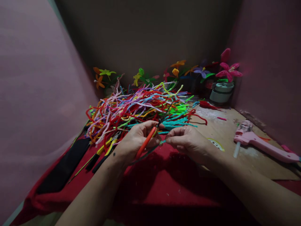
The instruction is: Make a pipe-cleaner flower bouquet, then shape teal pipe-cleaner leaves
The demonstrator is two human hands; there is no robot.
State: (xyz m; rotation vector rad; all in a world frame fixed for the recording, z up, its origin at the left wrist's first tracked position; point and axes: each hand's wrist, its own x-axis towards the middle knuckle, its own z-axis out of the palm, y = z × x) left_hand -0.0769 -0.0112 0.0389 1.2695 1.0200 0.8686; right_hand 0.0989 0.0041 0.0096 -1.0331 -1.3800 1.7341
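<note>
Hands (134, 138) w/ orange tool (146, 142); pink flwr (228, 72) in pot (220, 96).

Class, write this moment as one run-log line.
Left hand: holds orange-handled tool | Right hand: pinches small teal piece | Beyond: pile of pipe cleaners | Right side: pink glue gun

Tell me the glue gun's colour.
Pink; the glue gun shows best in the head view.

A pink glue gun (261, 143) lies on a tan board (223, 128); farther back, a pink flower (228, 73) rises above a pale pot (220, 96).
</note>
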